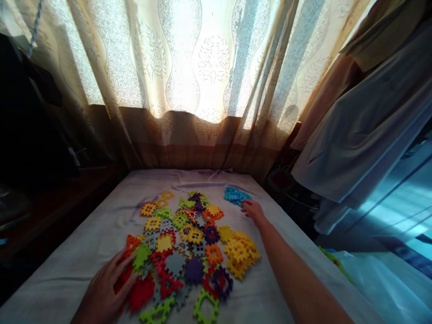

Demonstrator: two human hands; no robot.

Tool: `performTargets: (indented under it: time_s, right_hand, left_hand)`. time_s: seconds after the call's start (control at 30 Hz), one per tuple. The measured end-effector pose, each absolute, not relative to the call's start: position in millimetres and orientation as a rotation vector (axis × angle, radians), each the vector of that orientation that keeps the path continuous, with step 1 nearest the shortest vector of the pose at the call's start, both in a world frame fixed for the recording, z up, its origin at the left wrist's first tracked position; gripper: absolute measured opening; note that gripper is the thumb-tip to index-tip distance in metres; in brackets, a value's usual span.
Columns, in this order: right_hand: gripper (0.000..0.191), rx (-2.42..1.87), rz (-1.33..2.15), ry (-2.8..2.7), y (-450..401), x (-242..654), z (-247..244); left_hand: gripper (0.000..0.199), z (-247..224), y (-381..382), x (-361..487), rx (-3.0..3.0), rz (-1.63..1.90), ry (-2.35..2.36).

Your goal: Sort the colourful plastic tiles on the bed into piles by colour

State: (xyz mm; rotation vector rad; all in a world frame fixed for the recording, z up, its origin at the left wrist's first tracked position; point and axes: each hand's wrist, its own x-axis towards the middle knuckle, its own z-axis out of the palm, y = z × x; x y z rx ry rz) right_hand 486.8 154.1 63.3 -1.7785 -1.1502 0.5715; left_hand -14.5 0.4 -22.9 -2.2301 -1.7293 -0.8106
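Note:
My left hand (pixel 107 288) lies at the left edge of a mixed heap of toothed plastic building pieces, its fingers spread over red pieces (pixel 141 291) and beside a lime green piece (pixel 141 256). My right hand (pixel 252 210) reaches out to the far right, fingertips at the near edge of a small pile of blue pieces (pixel 236 195); nothing shows in its fingers. Between the forearm and the mixed heap sits a pile of yellow pieces (pixel 240 252). Orange, grey, purple (pixel 194 271), red and green pieces overlap in the heap, some solid, some with window-like cutouts.
A pale sheet (pixel 266 283) covers the bed-like surface under the pieces. Patterned curtains (pixel 189 130) hang behind it. Clothes (pixel 340 130) hang at the right, above a clear plastic bag (pixel 371 279). Dark furniture (pixel 37 193) stands on the left.

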Motion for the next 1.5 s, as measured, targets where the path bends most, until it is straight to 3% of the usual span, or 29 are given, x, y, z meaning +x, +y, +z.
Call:
performTargets:
  time_s: [0.23,0.57,0.93,1.13,1.3,1.5]
  right_hand:
    - [0.031,-1.732,0.739,-1.078,57.7,495.8,44.2]
    - [0.043,-1.657,0.114,-1.682,0.4,439.2,37.6]
    - [0.038,-1.774,-0.102,-1.841,-13.0,415.3,43.5]
    - [0.061,-1.855,-0.017,-2.247,-3.0,410.4,63.6]
    - [0.045,-1.922,0.029,-2.297,0.2,417.7,65.2]
    - [0.035,-2.009,0.004,-2.173,-4.3,440.8,59.6]
  left_hand:
    - [0.045,-5.7,-1.5,-1.5,-2.241,-0.799,-1.820]
    - [0.044,19.0,-14.8,22.3,-2.006,-0.815,-1.794]
    - [0.035,31.7,-62.8,58.4,-2.237,-0.890,-1.369]
    - [0.063,33.6,-82.0,96.7,-2.539,-0.698,-1.129]
    - [0.073,31.4,-79.5,97.4,-2.615,-0.683,-1.209]
    - [0.067,29.7,-80.6,98.1,-2.624,-0.660,-1.252]
